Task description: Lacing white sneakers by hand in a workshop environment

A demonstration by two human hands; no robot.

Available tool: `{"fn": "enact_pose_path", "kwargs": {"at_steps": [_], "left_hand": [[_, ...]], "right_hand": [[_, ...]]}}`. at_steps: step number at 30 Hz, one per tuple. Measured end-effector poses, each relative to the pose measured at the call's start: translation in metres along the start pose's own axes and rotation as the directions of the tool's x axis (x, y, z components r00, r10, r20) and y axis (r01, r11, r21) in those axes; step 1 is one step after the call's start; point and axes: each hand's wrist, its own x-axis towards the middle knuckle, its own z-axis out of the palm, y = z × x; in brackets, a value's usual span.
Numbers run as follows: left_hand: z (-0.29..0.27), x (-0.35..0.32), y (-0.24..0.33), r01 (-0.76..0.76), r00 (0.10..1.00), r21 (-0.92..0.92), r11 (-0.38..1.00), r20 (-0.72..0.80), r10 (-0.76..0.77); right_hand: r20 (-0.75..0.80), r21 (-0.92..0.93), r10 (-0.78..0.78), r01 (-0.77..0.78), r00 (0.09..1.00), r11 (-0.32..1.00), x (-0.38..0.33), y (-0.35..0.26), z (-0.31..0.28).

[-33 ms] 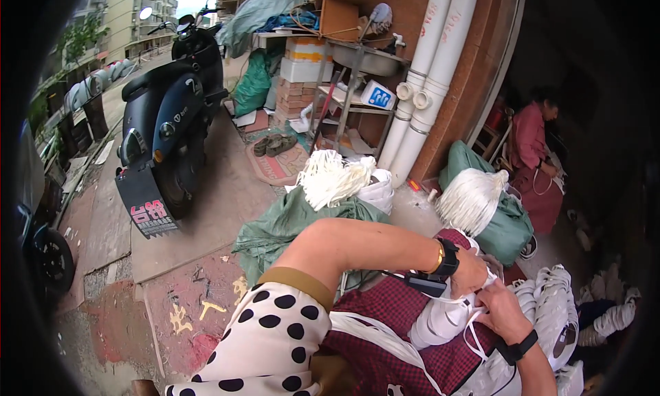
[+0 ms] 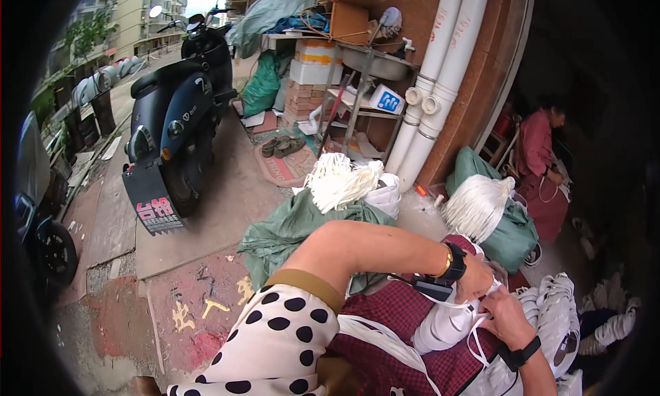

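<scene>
Both hands meet over a bundle of coiled white flat strap point(image 2: 440, 325), which lies across my lap on a dark red checked cloth point(image 2: 388, 306). My left hand point(image 2: 474, 279), reaching over from the left with a black band on its wrist, is closed on the white strap at the bundle's upper end. Just below it, my right hand point(image 2: 507, 316) pinches a thin loop of the same strap. The fingertips are partly hidden behind one another. Loose white strands point(image 2: 388, 337) trail over the cloth beside the bundle.
White strand bundles rest on green sacks point(image 2: 302, 224) ahead, and more wrapped white bundles point(image 2: 558, 313) are at right. A dark scooter point(image 2: 175, 121) stands at left. White pipes point(image 2: 440, 80) run up the wall. Another person point(image 2: 540, 155) sits far right.
The whole view has shifted slightly, so the surroundings sit a little farther right. Both hands keep their grip on the white strap, with barely any movement.
</scene>
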Motion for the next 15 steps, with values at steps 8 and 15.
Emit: {"fn": "enact_pose_path", "kwargs": {"at_steps": [8, 15], "left_hand": [[0.001, 0.039, -0.013, 0.000, 0.971, 0.096, 0.995, 0.239, -0.023], [-0.008, 0.046, -0.016, 0.017, 0.953, 0.131, 0.991, 0.299, -0.055]], "right_hand": [[-0.056, 0.207, -0.158, 0.166, 0.986, 0.964, 0.007, 0.027, 0.013], [-0.079, 0.235, -0.126, 0.141, 0.989, 0.962, 0.003, 0.021, 0.021]]}}
